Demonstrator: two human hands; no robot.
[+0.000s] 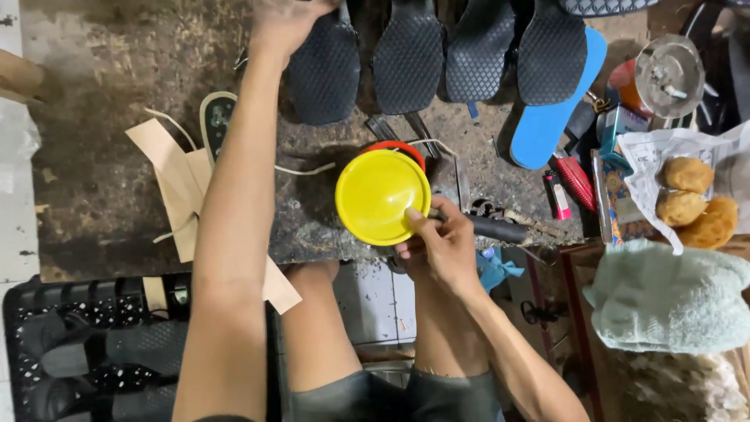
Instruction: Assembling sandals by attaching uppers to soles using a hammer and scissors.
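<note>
Reaching across the stained dark workbench (117,195), the left hand (285,23) lies at the far edge on the nearest of four black diamond-textured shoe soles (324,70) lined up in a row; its fingers run out of view at the top, so whether they grip the sole or only rest on it cannot be told. The right hand (437,246) sits at the near edge, fingers curled shut around a black-handled tool (496,228), thumb pressed to the rim of the round yellow plastic lid (381,195) that covers a red-rimmed can. Tan cut-out strips of sheet material (176,184) lie to the left, a bright blue insole (551,117) to the right.

Judgement: a sole is being picked from the row while the tool hand steadies the lid. Drawing the sole back calls for clearing the can without knocking it.
</note>
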